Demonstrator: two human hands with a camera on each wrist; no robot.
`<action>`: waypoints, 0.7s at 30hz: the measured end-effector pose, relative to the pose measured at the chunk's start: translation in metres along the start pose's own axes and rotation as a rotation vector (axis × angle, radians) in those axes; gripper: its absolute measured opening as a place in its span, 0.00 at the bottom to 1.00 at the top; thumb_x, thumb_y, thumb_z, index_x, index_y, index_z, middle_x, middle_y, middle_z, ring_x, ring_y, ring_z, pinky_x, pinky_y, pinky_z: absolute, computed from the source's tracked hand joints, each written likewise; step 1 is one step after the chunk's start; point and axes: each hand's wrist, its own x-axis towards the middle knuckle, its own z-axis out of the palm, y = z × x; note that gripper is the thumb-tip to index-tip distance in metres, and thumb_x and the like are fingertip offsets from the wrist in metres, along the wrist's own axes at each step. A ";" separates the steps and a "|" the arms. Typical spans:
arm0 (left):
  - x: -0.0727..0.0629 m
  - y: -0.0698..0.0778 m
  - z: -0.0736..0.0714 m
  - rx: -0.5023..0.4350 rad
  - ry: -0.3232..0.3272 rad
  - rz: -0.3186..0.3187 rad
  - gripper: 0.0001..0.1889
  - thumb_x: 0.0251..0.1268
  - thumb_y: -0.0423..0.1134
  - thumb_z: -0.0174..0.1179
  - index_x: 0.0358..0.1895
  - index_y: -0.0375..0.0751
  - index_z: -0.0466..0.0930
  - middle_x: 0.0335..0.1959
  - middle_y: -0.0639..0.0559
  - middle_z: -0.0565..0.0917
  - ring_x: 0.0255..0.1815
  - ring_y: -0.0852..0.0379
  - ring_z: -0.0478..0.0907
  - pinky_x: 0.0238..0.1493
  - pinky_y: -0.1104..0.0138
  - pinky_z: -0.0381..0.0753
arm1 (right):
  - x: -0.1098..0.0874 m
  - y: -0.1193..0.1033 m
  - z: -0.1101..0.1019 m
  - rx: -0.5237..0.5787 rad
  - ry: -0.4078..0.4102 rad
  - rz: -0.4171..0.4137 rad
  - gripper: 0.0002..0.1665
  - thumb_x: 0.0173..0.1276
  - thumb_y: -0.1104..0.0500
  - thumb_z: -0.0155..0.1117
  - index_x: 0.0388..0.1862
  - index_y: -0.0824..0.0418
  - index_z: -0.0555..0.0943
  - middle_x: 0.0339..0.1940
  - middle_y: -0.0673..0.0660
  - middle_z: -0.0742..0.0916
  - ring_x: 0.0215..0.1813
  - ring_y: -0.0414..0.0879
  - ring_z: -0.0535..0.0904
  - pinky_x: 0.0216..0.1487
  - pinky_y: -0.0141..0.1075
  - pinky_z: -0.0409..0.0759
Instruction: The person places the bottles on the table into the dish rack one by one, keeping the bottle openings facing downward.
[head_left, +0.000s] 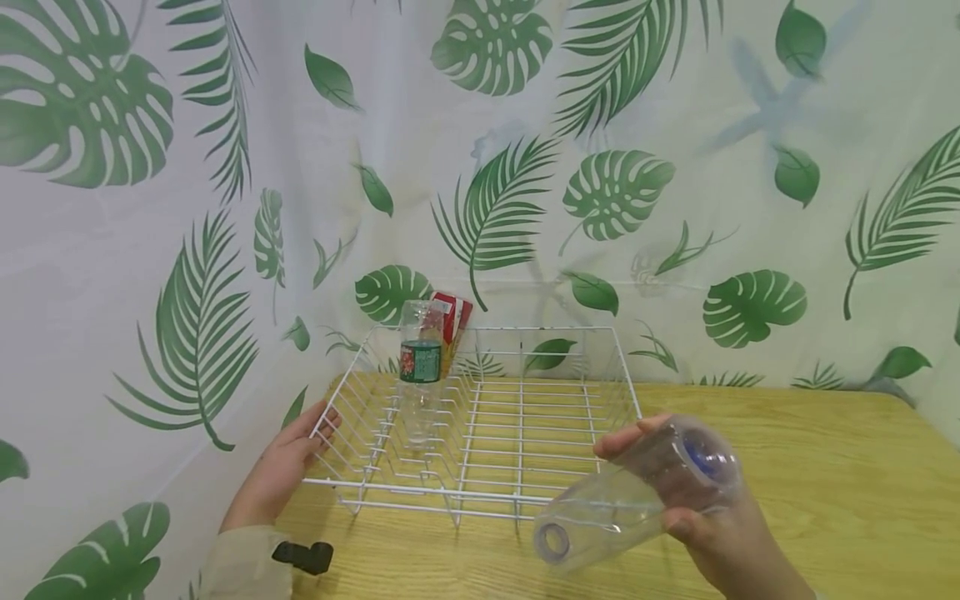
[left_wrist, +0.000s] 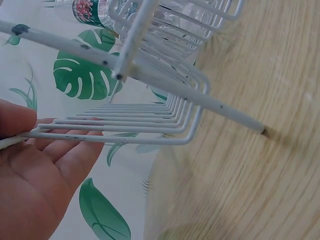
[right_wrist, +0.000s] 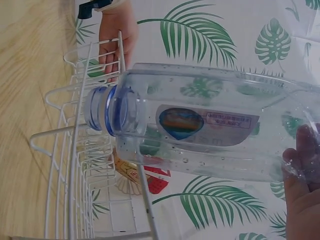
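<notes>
My right hand (head_left: 723, 533) grips a clear plastic bottle (head_left: 611, 521) tilted over the front right corner of a white wire dish rack (head_left: 517, 492). The bottle's uncapped mouth points down and left; in the right wrist view droplets and a small printed label show on its wall. At the rack's left side, my left hand (head_left: 277, 471) holds the top wire, thumb on one side and fingers behind the wires (left_wrist: 125, 140). A second clear bottle (head_left: 420, 400), with a green label, stands in the rack's left part, narrow end down.
A red and yellow packet (head_left: 454, 321) leans behind the bottle at the rack's back. The rack stands on a wooden table (head_left: 825, 475), which runs on to the right. A leaf-print curtain (head_left: 652, 275) hangs behind and at the left.
</notes>
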 end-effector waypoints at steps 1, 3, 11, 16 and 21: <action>0.000 0.000 0.000 -0.002 0.002 -0.002 0.31 0.80 0.29 0.33 0.82 0.37 0.39 0.81 0.36 0.50 0.81 0.42 0.47 0.77 0.51 0.50 | 0.002 -0.001 0.000 0.001 0.000 -0.009 0.31 0.76 0.66 0.60 0.73 0.71 0.63 0.67 0.67 0.78 0.70 0.57 0.73 0.66 0.44 0.74; 0.000 0.001 0.000 -0.006 0.003 -0.002 0.31 0.80 0.29 0.32 0.82 0.37 0.39 0.81 0.35 0.49 0.81 0.42 0.47 0.77 0.52 0.50 | 0.006 -0.004 0.001 0.000 0.009 -0.029 0.30 0.75 0.66 0.61 0.72 0.71 0.64 0.67 0.67 0.78 0.69 0.57 0.74 0.66 0.43 0.75; 0.001 -0.002 0.000 -0.003 0.005 -0.010 0.31 0.81 0.30 0.32 0.83 0.37 0.38 0.81 0.35 0.50 0.80 0.42 0.48 0.78 0.49 0.48 | 0.019 -0.011 -0.001 0.020 0.048 -0.140 0.31 0.72 0.68 0.64 0.69 0.77 0.65 0.63 0.71 0.79 0.67 0.60 0.75 0.70 0.45 0.70; 0.003 -0.002 0.000 0.016 0.016 -0.003 0.31 0.80 0.29 0.32 0.82 0.35 0.38 0.80 0.34 0.52 0.79 0.40 0.51 0.77 0.47 0.47 | 0.028 -0.014 0.000 0.064 0.069 -0.159 0.31 0.71 0.69 0.64 0.69 0.77 0.66 0.62 0.72 0.79 0.66 0.61 0.76 0.70 0.46 0.69; 0.003 -0.002 0.000 0.022 0.025 -0.003 0.32 0.79 0.28 0.32 0.82 0.33 0.36 0.80 0.33 0.53 0.78 0.40 0.52 0.77 0.47 0.49 | 0.037 -0.015 -0.001 0.088 0.099 -0.147 0.30 0.72 0.69 0.63 0.69 0.77 0.66 0.63 0.73 0.79 0.66 0.62 0.76 0.71 0.48 0.68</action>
